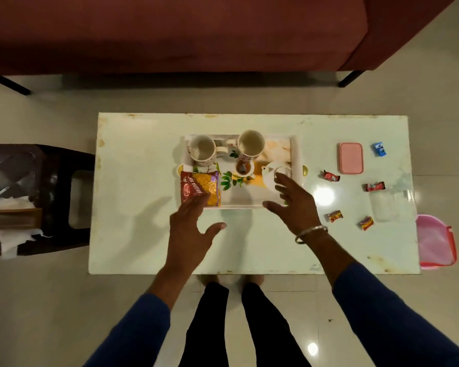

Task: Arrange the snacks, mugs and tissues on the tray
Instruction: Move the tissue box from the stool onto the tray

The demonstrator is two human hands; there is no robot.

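Tray (295,165) sits mid-worktop (133,234), toward the far edge. Two mugs (202,150) upright in its far-left part, side by side, mouths up. Snack packet (199,189) lies at the tray's near-left corner, hanging over the rim a bit. Left hand (188,229) is over the near rim, fingertips at the packet's near edge – touching or just above, can't tell; grip spread, thumb out wide, nothing held. Right hand (294,205) hovers over the tray's near-right corner, fingers fanned, empty, bangle (311,233) on the wrist. Small wrapped sweets (335,215) scattered on the worktop to the right of the tray, w/ a pink lidded box (351,158) and a small blue pack (380,149) further back. Tissues (13,202) are off the worktop altogether, on a dark stool (61,165) at the left.
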